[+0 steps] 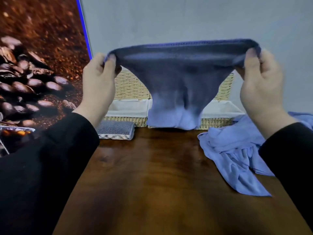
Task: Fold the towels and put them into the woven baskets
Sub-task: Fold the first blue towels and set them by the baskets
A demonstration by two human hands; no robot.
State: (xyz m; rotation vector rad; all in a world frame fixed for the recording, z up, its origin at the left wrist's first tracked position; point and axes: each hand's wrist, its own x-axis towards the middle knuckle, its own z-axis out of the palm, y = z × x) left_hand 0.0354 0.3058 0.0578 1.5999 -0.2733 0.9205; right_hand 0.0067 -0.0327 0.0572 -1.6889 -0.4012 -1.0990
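Between our sleeves lies the table (152, 175). Above it our left hand (99, 78) and right hand (260, 82) each pinch a top corner of the towel (177, 78), hung before the baskets (130, 85). Its sagging middle could fold crooked, we judge.

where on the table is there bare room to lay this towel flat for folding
The broad bare patch of the wooden table lies centre and near, bordered by the folded patterned cloth at back left, the woven baskets behind, and the crumpled blue towels on the right. The right side is crowded.
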